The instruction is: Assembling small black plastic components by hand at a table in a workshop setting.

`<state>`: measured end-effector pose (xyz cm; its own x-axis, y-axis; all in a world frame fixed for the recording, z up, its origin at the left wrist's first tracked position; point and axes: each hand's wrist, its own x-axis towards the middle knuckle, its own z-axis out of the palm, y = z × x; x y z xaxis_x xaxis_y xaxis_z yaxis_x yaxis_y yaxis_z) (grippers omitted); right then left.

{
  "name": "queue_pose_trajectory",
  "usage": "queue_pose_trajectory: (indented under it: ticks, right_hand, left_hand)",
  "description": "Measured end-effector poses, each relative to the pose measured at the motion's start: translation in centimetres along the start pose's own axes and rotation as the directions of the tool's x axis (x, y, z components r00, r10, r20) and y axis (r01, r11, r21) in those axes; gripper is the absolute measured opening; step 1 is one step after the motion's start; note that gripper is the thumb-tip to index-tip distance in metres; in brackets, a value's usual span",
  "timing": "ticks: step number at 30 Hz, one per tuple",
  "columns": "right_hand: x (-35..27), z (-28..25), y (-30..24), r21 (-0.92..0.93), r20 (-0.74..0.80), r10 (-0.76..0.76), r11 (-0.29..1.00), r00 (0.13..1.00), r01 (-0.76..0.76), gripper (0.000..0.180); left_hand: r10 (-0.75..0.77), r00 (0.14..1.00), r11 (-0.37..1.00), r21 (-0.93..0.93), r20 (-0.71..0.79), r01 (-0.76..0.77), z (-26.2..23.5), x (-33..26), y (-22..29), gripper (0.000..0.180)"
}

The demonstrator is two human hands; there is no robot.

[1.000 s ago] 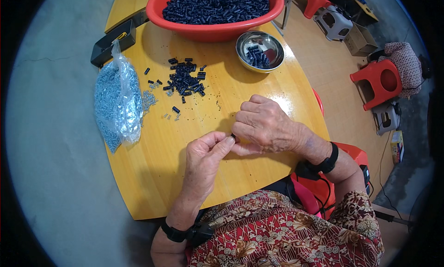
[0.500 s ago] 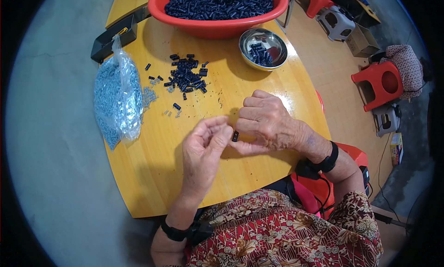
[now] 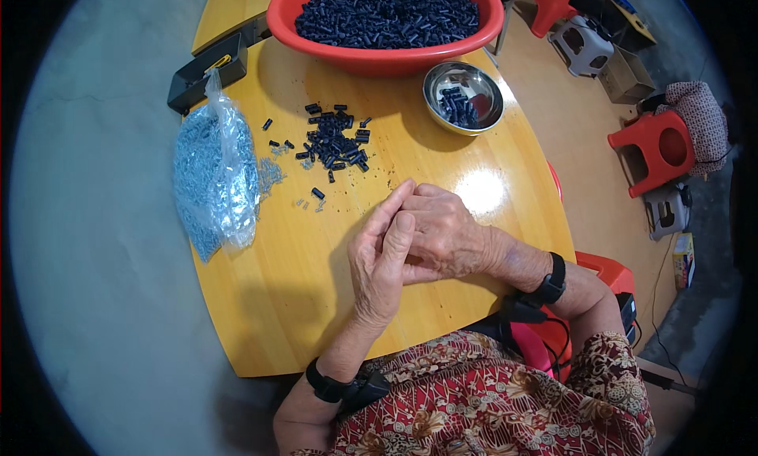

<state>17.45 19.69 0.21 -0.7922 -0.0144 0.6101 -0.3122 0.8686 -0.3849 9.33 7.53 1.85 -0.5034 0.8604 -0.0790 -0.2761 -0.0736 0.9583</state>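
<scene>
Small black plastic parts (image 3: pixel 335 140) lie heaped on the yellow table (image 3: pixel 300 298) just beyond the left hand (image 3: pixel 381 262) and right hand (image 3: pixel 442 235), pressed together with any held piece hidden, clear bag of blue-grey bits (image 3: pixel 215 180) left, red basin (image 3: pixel 379 57) behind.

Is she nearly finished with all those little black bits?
Not nearly. Done: only a few black pieces lie in the steel bowl. In hand: the left hand and right hand press together over the table, hiding whatever they hold. Left: a small pile beside the bag of screws, and the red basin heaped full.
</scene>
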Motion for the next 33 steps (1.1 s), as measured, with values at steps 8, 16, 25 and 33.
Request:
queue_pose_trajectory:
  ticks: [8,16,25,33]
  right_hand:
    - [-0.7,1.3,0.3,0.033,0.024,0.000,0.999,1.000,-0.001,0.030]
    - [0.3,0.9,0.5,-0.023,-0.043,-0.013,1.000,0.999,0.012,0.025]
    - [0.8,-2.3,-0.3,-0.276,-0.083,0.039,0.959,0.996,-0.061,0.029]
    - [0.8,-2.9,-1.0,-0.223,-0.134,0.030,0.973,0.990,-0.059,0.028]
  left_hand:
    - [-0.016,0.997,1.000,-0.008,-0.081,0.015,-0.1,0.0,-1.0,0.047]
    - [0.007,0.996,0.996,-0.091,-0.092,-0.015,-0.4,0.6,-1.1,0.045]
    - [-0.045,0.986,0.987,-0.159,-0.161,0.019,-1.3,-0.8,1.0,0.030]
    - [-0.057,0.992,0.980,-0.198,-0.113,0.033,-1.4,-1.5,1.9,0.031]
